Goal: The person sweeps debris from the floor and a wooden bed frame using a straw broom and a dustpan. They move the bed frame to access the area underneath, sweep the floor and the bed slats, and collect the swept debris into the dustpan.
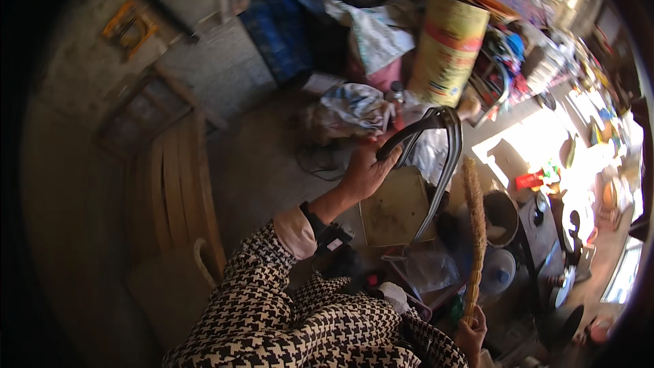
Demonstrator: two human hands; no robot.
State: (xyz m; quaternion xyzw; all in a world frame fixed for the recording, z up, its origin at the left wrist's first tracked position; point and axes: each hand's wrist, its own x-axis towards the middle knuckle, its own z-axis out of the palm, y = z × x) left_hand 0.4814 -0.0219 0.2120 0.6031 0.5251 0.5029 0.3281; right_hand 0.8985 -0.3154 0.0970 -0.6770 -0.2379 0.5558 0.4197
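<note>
My left hand (364,172) reaches out in the middle, its fingers closed on one end of a dark, glossy looped strip (455,146). The loop arches up to the right, then its long end hangs down; I cannot tell whether it is hose, cable or a strap. Low on the right, my right hand (471,334) is wrapped round the narrow lower end of a straw hand broom (475,225). The broom stands nearly upright with its bushy end on top. Beneath the loop is a square yellowish panel (394,208).
A wooden slatted bench (174,170) stands at left. Ahead are a tall yellow drum (449,48), a white sack (378,37) and a crumpled plastic bag (357,109). At right, a round pot (501,218) and a clear bottle (497,272) stand among clutter. Sunlight strikes the floor (531,140).
</note>
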